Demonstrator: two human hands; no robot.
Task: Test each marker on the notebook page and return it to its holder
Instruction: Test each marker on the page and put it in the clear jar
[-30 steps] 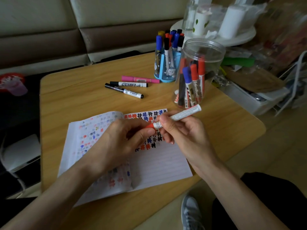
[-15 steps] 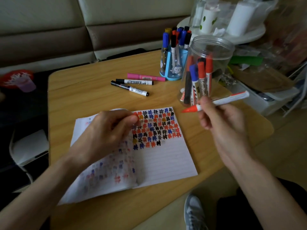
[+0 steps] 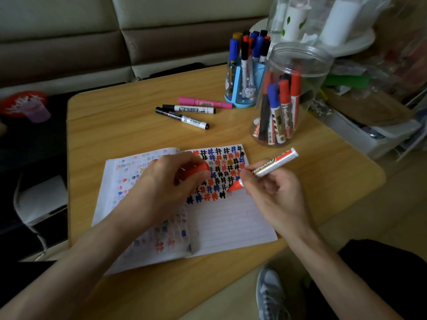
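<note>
Jar (image 3: 320, 72) and blue holder (image 3: 236, 88) hold markers (image 3: 285, 105) — wooden table (image 3: 115, 128), sofa (image 3: 69, 49) behind; left hand (image 3: 161, 188) grips cap (image 3: 196, 169), right hand (image 3: 275, 192) red marker (image 3: 272, 163)

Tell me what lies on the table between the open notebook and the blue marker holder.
Head view: three loose markers lie on the table there: a pink marker, a white marker, and a black marker nearest the notebook.

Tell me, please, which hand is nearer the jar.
Right. The right hand, holding the marker, is in front of the jar; the left hand, gripping the cap, is farther left over the notebook.
</note>
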